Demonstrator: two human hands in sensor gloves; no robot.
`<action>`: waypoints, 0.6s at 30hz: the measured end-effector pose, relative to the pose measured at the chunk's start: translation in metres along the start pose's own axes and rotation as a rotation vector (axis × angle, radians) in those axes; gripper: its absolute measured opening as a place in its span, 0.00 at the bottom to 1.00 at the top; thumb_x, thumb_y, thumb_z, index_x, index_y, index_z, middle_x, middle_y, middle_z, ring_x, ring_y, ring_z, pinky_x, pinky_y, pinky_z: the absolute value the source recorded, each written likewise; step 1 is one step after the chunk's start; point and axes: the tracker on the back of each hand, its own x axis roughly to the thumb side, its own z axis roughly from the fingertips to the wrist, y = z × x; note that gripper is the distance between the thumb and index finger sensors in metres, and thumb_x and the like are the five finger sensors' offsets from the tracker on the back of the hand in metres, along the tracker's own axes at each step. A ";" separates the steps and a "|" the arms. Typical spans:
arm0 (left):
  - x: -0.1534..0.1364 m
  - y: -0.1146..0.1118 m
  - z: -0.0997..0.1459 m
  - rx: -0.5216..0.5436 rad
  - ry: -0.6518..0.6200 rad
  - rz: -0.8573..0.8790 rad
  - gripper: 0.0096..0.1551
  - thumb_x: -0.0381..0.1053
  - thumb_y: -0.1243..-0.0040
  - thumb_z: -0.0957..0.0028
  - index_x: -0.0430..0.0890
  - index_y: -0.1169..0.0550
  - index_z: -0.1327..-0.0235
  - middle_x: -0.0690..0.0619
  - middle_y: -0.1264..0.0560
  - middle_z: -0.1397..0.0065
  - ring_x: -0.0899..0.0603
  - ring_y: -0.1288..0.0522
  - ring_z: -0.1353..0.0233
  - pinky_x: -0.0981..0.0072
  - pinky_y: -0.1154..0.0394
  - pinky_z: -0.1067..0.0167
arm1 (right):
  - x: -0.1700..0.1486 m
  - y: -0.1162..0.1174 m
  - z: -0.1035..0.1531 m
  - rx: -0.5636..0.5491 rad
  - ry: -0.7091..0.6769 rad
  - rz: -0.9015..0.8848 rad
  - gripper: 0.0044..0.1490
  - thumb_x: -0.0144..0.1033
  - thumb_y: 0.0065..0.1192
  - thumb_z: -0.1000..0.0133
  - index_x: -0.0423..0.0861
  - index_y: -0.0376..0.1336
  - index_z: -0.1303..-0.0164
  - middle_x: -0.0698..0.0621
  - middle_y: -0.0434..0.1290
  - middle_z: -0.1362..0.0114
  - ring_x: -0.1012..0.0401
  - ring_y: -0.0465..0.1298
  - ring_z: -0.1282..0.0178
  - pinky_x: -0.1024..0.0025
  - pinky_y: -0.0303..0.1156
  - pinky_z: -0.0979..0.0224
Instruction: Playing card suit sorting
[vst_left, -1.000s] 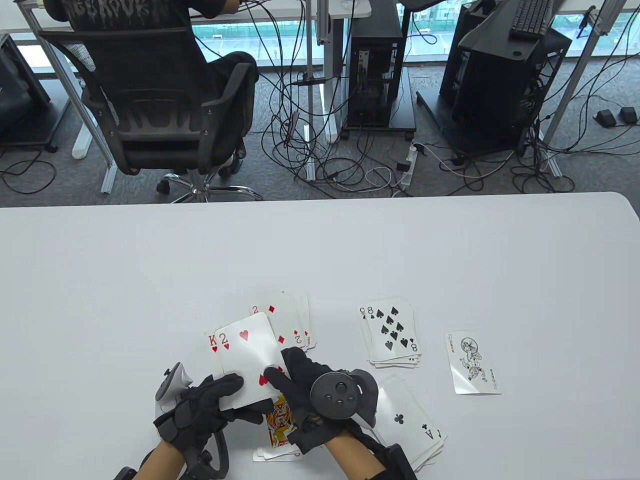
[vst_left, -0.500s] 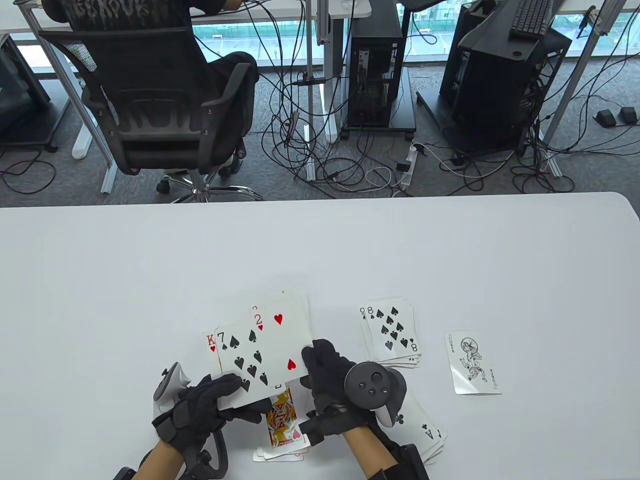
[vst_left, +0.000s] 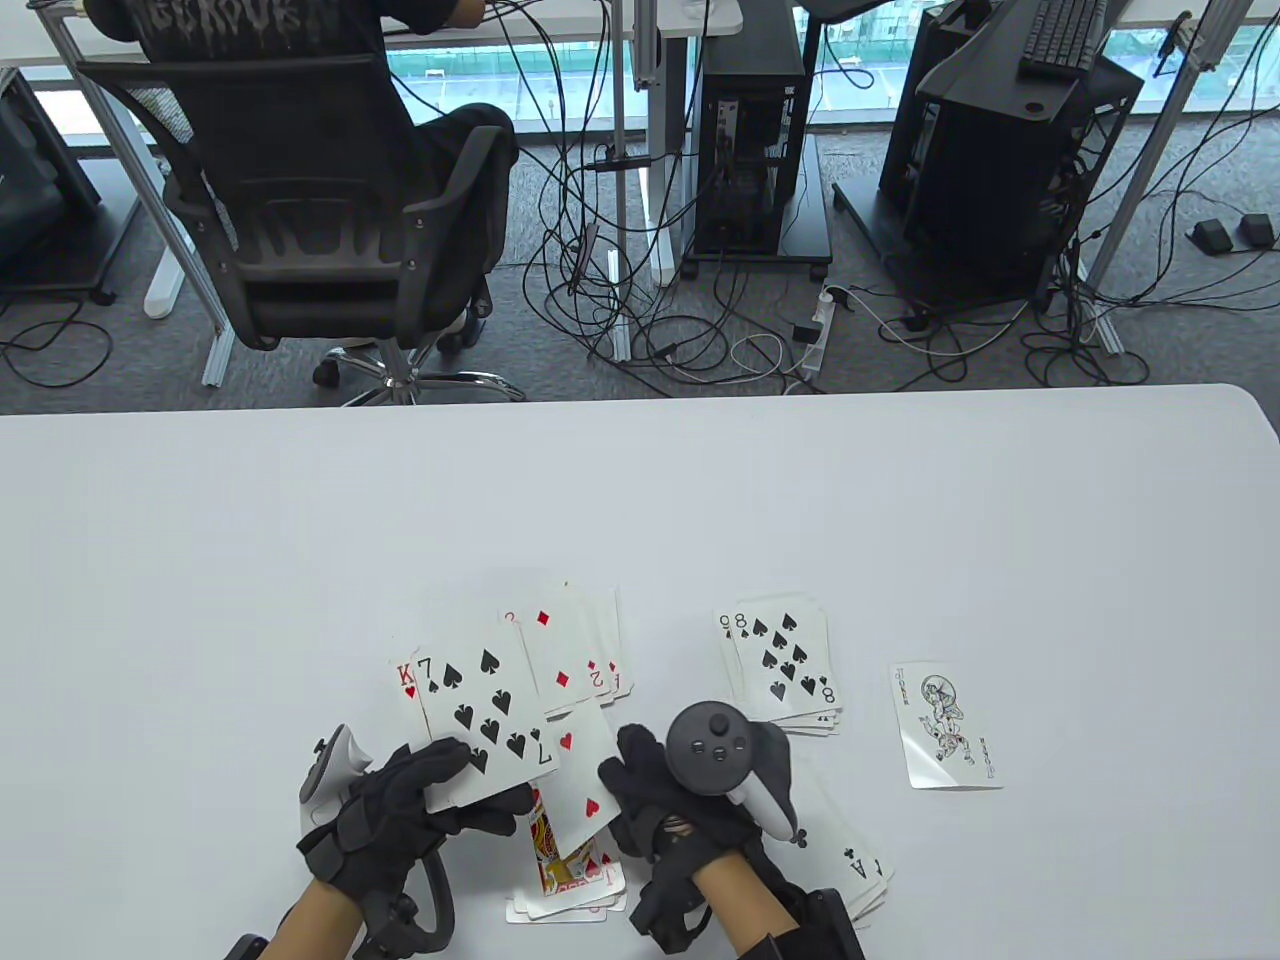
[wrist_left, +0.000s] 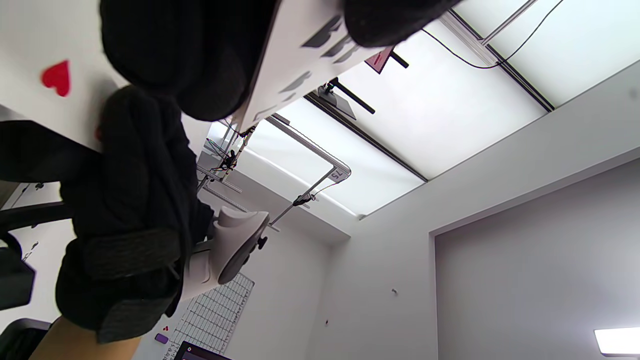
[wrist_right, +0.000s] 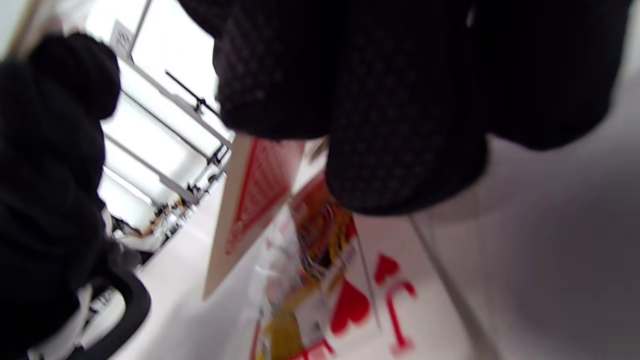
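Table view showed two gloved hands low over the white table (vst_left: 200, 520). The left hand (vst_left: 400, 810) held a small stack of cards, its thumb curled over the near edge and its fingers tucked under. The seven of spades (vst_left: 485, 715) lay face up on top of that stack, and a king of hearts (vst_left: 405, 682) peeked out from under it on the far left side of the hand.

The right hand (vst_left: 665, 800) pinched the two of hearts (vst_left: 585, 780) by its right edge. That card sat just to the left of the right hand, between the two hands, above the heart pile. The heart pile (vst_left: 575, 880) lay on the table under and between the wrists, with a jack of hearts on top.

Past the left hand's fingertips, a pile with the two of diamonds (vst_left: 565, 650) on top rested on the table. Beyond the right hand and a bit to its right lay the spade pile (vst_left: 785, 670), with the eight of spades showing. Under the right wrist, the club pile (vst_left: 850, 860) showed an ace. Well off to the right of that hand lay a joker (vst_left: 945, 728), alone and face up.

Left wrist view showed the left hand's fingers (wrist_left: 165, 55) wrapped on the edge of the cards. Right wrist view was blurry, but the jack of hearts (wrist_right: 350, 300) lay under the right fingers (wrist_right: 400, 125).
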 end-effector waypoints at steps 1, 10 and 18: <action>0.000 0.000 0.000 -0.001 -0.002 -0.001 0.24 0.41 0.48 0.28 0.42 0.41 0.24 0.38 0.33 0.28 0.33 0.23 0.36 0.48 0.23 0.42 | 0.004 0.006 0.000 0.025 0.012 0.076 0.37 0.27 0.52 0.39 0.13 0.50 0.36 0.47 0.79 0.70 0.52 0.82 0.74 0.51 0.80 0.60; 0.000 0.000 0.001 -0.009 0.004 -0.001 0.24 0.41 0.49 0.28 0.42 0.41 0.24 0.37 0.33 0.28 0.33 0.23 0.36 0.48 0.24 0.42 | 0.022 0.037 0.004 0.167 0.110 0.497 0.40 0.30 0.52 0.38 0.13 0.47 0.34 0.45 0.79 0.69 0.50 0.81 0.75 0.49 0.79 0.61; -0.001 0.000 0.001 -0.016 0.008 -0.005 0.24 0.41 0.48 0.28 0.41 0.41 0.24 0.37 0.33 0.28 0.33 0.23 0.36 0.48 0.24 0.42 | 0.030 0.045 0.008 0.146 0.130 0.676 0.43 0.36 0.55 0.38 0.15 0.49 0.32 0.45 0.79 0.69 0.50 0.81 0.75 0.48 0.78 0.60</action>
